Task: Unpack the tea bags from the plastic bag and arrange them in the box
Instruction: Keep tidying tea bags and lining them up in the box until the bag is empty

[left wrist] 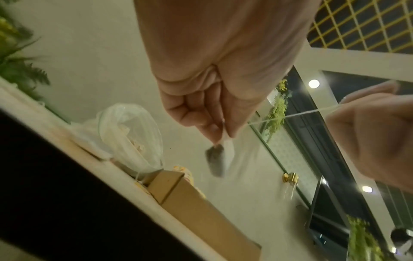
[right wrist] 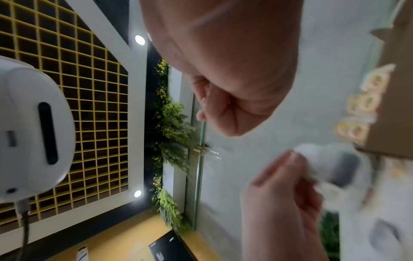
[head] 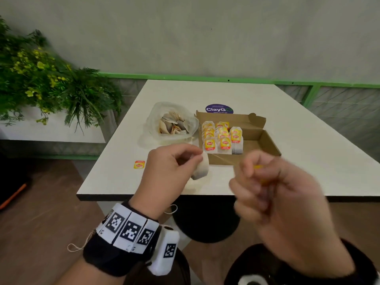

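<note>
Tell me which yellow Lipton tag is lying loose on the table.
The lone yellow tag near the table's left edge, left of the left hand; the others sit in the cardboard box.

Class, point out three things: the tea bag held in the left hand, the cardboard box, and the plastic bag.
tea bag (head: 201, 168), head view, middle of its pouch.
cardboard box (head: 255, 133), head view, bare inner wall.
plastic bag (head: 153, 114), head view, clear left wall.

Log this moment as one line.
left hand: pinches tea bag | right hand: pulls its tag, string taut | box: part filled
</note>
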A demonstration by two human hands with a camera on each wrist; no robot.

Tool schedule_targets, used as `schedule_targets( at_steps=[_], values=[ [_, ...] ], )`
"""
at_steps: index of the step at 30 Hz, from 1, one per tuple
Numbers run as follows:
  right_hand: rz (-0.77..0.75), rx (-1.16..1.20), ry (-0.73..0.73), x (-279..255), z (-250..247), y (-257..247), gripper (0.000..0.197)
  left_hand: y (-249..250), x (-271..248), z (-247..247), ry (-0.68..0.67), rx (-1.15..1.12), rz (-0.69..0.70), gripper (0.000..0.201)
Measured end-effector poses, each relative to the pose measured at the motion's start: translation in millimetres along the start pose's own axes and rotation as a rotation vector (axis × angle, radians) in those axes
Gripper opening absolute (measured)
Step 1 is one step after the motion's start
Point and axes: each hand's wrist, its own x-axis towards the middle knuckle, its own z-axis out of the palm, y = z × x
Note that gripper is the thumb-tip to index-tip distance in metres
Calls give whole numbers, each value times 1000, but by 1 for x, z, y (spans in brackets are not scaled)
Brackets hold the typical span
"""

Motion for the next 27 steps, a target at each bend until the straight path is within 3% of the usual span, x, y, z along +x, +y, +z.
schedule_targets(
  at_steps=[3, 7, 10, 13, 17, 21, 24, 27],
  values=[
    [152, -10, -25, -6, -1, 30, 12, 8, 6, 2, 88, -162, -75, 19],
    [154, 28, 119, -8, -7, 58, 19, 22, 7, -3, 157, -506, -205, 8],
    [177, 50, 178, -7, -10, 65, 34, 28, 6, -7, 187, -672, -257, 11],
    [185, 28, 172, -6, -13, 64, 20, 33, 3, -11, 178, -695, -226, 22],
    [164, 83, 153, -2, -19, 62, 9, 36, -5, -17, 81, -758, -190, 35],
    [174, 168, 162, 12, -27, 54, 12, 34, -17, -24, -136, -779, -183, 39],
    [159, 129, 144, 21, -31, 43, 16, 26, -27, -30, -344, -690, -175, 38],
    [98, -42, 88, 25, -29, 31, 18, 22, -36, -29, -377, -484, -146, 37]
  ],
)
